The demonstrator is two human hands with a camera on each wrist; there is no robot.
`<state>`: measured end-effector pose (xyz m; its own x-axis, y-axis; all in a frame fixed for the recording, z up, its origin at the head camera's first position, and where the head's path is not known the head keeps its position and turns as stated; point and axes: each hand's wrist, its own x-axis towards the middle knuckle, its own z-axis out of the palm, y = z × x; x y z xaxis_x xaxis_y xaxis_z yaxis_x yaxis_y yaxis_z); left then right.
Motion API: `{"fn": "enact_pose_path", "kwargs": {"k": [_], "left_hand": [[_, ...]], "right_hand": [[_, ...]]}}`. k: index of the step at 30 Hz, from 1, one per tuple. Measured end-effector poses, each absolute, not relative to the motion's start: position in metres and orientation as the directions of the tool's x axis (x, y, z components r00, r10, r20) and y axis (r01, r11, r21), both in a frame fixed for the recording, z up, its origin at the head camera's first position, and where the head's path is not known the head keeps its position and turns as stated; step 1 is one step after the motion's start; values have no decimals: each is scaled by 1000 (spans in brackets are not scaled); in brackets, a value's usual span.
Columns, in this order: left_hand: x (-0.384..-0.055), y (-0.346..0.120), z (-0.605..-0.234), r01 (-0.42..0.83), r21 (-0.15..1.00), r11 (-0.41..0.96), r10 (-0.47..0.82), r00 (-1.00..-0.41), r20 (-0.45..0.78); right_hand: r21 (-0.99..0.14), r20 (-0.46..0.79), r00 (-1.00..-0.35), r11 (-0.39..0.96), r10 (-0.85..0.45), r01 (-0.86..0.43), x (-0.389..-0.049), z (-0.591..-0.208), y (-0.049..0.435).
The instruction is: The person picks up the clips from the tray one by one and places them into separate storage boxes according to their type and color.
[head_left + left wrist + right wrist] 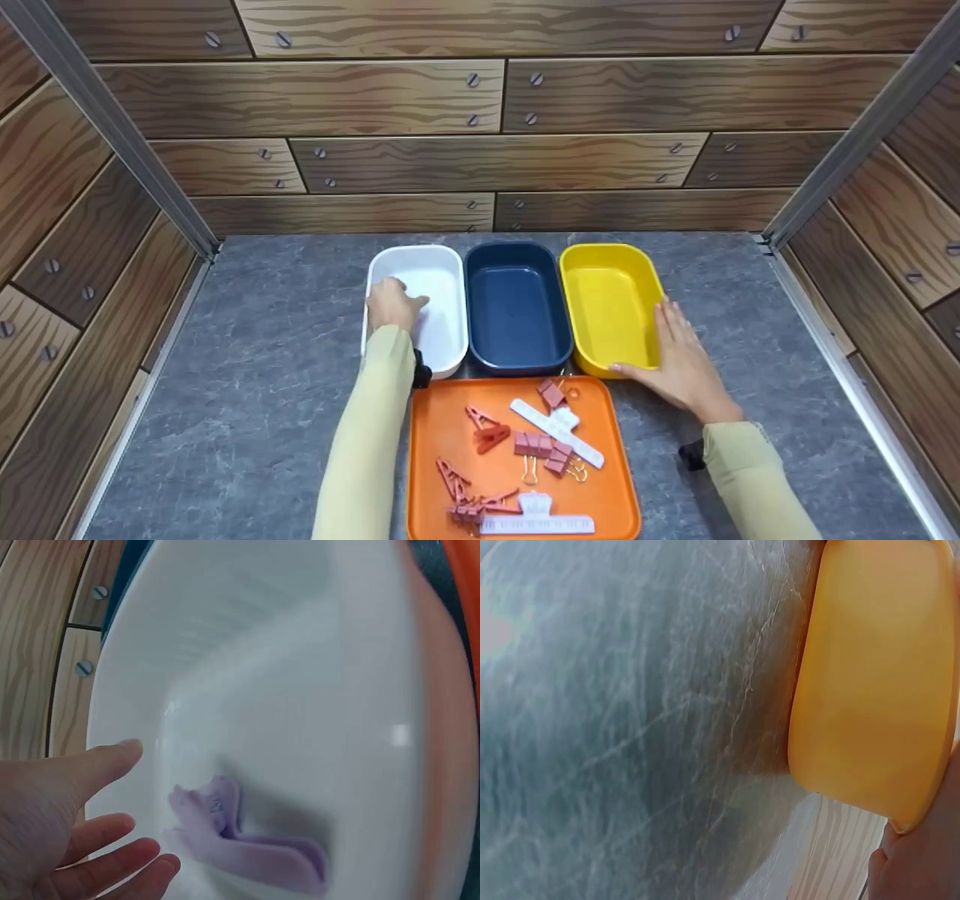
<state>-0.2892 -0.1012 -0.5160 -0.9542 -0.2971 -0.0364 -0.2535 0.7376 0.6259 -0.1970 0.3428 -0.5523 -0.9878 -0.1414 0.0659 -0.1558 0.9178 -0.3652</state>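
Plank-patterned walls border a grey tabletop; the left hand (fingers loose) is over a white bin, while the right hand, straight-fingered, touches a yellow bin.

Bins look like smooth moulded plastic: white bin glossy, with a sharp highlight in the left wrist view; navy bin and yellow bin with a softer sheen. Orange tray: smooth plastic. Lilac clip: satin plastic. Red pegs and white bar clips read plastic; binder clips have gold-toned metal wire handles. Tabletop: marbled stone look. Walls: flat, printed-looking wood grain. Posts: grey metal, dull. Sleeves: matt cloth.
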Motion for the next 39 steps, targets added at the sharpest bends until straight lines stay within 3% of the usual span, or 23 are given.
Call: {"fn": "enact_pose_path", "kwargs": {"k": [9, 16, 24, 34, 39], "left_hand": [[-289, -98, -534, -279, 559, 781, -344, -939, 12], [-286, -106, -534, -241, 630, 738, -335, -942, 32], [-286, -108, -525, -336, 716, 612, -374, -921, -113], [-283, -97, -526, -284, 691, 665, -251, -956, -151], [-284, -87, -531, -172, 652, 738, -131, -985, -112]], "right_hand": [[-368, 61, -990, 919, -131, -144, -196, -552, 343], [-371, 68, -989, 917, -133, -148, -195, -552, 341], [-369, 69, -989, 917, -133, -149, -195, -552, 342], [-379, 81, -989, 914, -123, -145, -195, -552, 340], [-377, 78, -990, 915, -120, -141, -194, -552, 341]]}}
